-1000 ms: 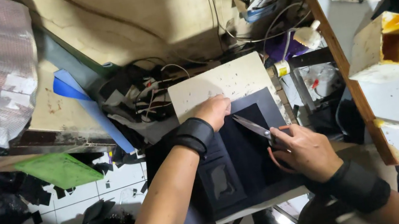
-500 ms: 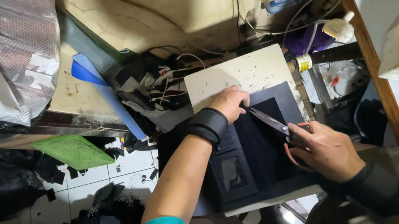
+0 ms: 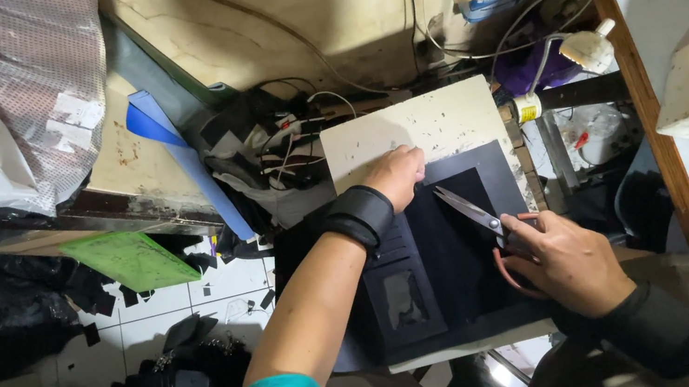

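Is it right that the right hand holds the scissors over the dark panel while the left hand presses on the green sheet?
Not quite. In the head view the left hand presses the dark panel itself; the green sheet lies untouched beside it. The right hand does hold the scissors.

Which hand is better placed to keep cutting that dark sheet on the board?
Probably the right hand: it grips the scissors, blades open over the dark sheet. The left hand presses flat on the sheet's top edge, steadying it.
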